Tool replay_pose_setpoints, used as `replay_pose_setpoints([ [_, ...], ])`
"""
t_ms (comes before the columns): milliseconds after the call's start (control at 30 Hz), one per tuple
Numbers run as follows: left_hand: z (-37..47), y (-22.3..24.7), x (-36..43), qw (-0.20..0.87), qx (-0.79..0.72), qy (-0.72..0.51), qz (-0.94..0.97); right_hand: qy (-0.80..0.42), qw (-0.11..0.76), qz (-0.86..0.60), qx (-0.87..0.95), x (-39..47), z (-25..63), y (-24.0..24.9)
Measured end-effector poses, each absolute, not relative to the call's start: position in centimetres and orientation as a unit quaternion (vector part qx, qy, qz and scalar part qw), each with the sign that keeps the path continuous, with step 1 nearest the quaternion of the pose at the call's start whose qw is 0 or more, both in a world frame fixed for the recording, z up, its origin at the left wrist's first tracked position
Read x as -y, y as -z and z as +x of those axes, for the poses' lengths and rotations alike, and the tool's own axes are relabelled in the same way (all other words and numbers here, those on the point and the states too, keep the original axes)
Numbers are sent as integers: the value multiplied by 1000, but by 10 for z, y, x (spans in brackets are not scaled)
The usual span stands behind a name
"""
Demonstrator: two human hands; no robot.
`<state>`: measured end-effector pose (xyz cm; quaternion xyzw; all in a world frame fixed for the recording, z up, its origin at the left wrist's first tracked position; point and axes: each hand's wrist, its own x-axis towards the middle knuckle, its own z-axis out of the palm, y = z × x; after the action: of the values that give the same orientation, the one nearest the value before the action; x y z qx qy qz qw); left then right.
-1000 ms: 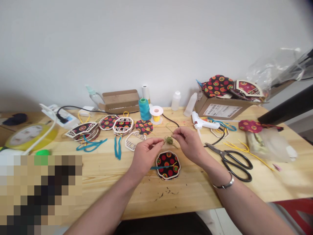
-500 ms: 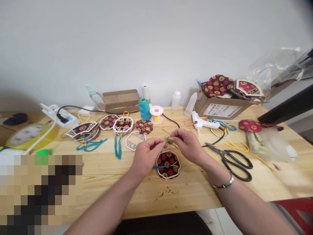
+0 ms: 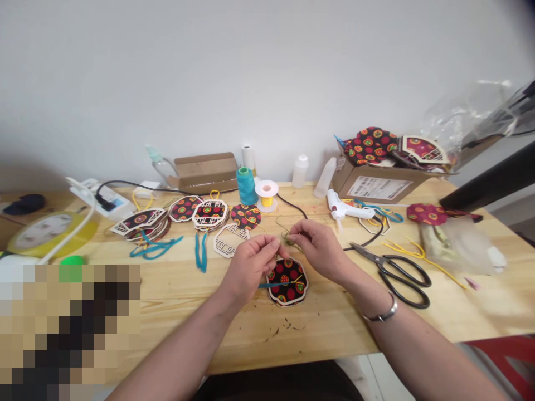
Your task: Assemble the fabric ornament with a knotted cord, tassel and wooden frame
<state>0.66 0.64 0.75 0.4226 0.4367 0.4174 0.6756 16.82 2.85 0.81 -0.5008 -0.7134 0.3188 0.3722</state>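
My right hand pinches a small tangle of olive-green cord between thumb and fingers. Just left of it, my left hand is closed, thumb against forefinger; what it pinches is too small to make out. Below both hands a scallop-edged ornament lies flat on the table, black fabric with red and orange flowers inside a pale wooden rim. A teal cord and a bit of yellow cord rest across its face. Its upper left edge is partly hidden by my left hand.
Black-handled scissors and a white glue gun lie to the right. Behind stand a teal thread cone and a yellow cord spool. Finished-looking ornaments lie at left; a cardboard box holds more fabric pieces.
Both hands stay almost in place. The left fingers have shifted slightly, with more of them curled into view above the ornament; the right hand still holds the green cord.
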Motion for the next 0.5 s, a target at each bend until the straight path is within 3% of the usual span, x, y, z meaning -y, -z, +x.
replay_pose_setpoints([
  [233, 5, -5, -5, 697, -419, -409, 414, -330, 374, -498, 710, -28, 168, -7],
  [500, 9, -5, 1, 460, -490, -386, 632, -423, 391, -492, 653, -29, 167, -7],
])
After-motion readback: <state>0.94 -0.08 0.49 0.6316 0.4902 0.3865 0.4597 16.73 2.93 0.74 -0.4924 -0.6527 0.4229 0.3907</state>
